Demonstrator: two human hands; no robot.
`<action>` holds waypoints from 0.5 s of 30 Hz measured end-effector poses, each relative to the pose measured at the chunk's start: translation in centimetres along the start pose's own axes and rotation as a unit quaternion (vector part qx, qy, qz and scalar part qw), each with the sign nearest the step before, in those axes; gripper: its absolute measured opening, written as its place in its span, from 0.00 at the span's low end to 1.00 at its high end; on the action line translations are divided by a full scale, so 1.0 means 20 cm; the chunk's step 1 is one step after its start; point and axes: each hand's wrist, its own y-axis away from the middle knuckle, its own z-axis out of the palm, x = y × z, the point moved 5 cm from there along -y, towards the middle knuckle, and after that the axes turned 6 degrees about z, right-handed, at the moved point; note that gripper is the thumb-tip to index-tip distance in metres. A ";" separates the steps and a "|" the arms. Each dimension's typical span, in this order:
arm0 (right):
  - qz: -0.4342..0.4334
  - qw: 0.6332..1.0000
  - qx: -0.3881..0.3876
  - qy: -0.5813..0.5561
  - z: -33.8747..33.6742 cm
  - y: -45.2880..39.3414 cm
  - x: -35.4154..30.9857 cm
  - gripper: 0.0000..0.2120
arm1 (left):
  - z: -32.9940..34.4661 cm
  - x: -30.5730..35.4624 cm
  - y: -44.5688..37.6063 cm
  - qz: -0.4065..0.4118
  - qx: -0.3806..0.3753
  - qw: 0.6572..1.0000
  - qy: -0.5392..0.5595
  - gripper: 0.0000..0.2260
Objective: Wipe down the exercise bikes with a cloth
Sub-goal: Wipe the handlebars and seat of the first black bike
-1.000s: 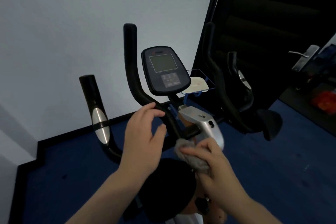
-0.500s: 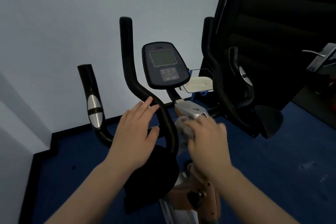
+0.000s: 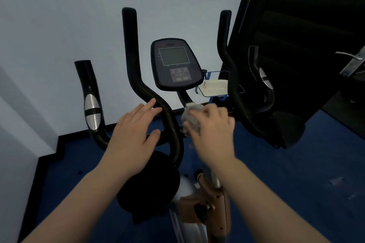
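Note:
An exercise bike stands in front of me, with black handlebars [image 3: 138, 85] and a dark console [image 3: 175, 65] on a stem. My right hand [image 3: 212, 136] is closed around a crumpled grey cloth [image 3: 190, 120] and presses it against the stem just below the console, covering the silver housing there. My left hand [image 3: 132, 136] hovers with fingers spread at the bend of the left handlebar, fingertips touching or nearly touching it. The black saddle [image 3: 150, 187] lies under my left forearm.
A pale wall is close behind the bike. A dark door or panel [image 3: 296, 35] rises at the right, with a metal lever handle [image 3: 351, 63] beyond it. A small blue wire basket [image 3: 215, 89] hangs beside the console. Blue carpet [image 3: 296, 183] covers the floor.
My right hand has carried the cloth up the stem from near the saddle to just under the console. My left hand has loosened from a curl to spread fingers by the handlebar.

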 end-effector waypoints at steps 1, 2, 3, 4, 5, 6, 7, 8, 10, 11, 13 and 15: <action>-0.009 1.000 -0.003 -0.005 0.04 0.05 -0.01 0.16 | 0.00 0.00 0.00 -0.001 0.000 1.000 0.002 0.23; -0.023 1.000 0.005 -0.018 0.05 0.11 0.00 0.15 | 0.00 0.00 0.00 -0.002 -0.001 1.000 0.004 0.23; -0.045 0.999 0.016 -0.017 0.04 0.16 0.03 0.15 | 0.00 0.00 0.00 -0.002 -0.002 1.000 0.004 0.23; -0.068 0.997 0.035 -0.002 0.03 0.17 0.08 0.16 | 0.00 0.00 0.01 -0.003 -0.003 1.000 0.005 0.23; -0.077 0.996 0.049 0.019 0.01 0.15 0.13 0.19 | 0.00 0.00 0.01 -0.003 -0.004 1.000 0.005 0.23; -0.066 0.996 0.053 0.027 0.00 0.11 0.16 0.20 | 0.00 0.00 0.01 -0.002 -0.004 1.000 0.005 0.23; -0.037 0.998 0.052 0.026 -0.01 0.05 0.15 0.20 | 0.00 0.00 0.01 -0.003 -0.003 1.000 0.005 0.23; -0.006 0.999 0.045 0.019 -0.01 0.01 0.12 0.17 | 0.00 0.00 0.00 -0.003 -0.003 1.000 0.003 0.23; 0.004 1.000 0.020 0.004 0.03 0.01 0.02 0.14 | 0.00 0.00 0.00 -0.008 0.000 1.000 0.001 0.23; -0.014 1.000 0.003 -0.009 0.05 0.03 -0.01 0.15 | -0.01 -0.01 0.01 -0.010 0.001 1.000 0.000 0.23; -0.054 0.996 -0.027 -0.059 0.05 0.08 0.03 0.22 | -0.01 0.00 0.01 -0.011 -0.003 1.000 0.000 0.23; -0.085 0.994 -0.033 -0.059 0.01 0.11 0.11 0.24 | -0.01 0.00 0.01 -0.008 -0.003 1.000 -0.002 0.23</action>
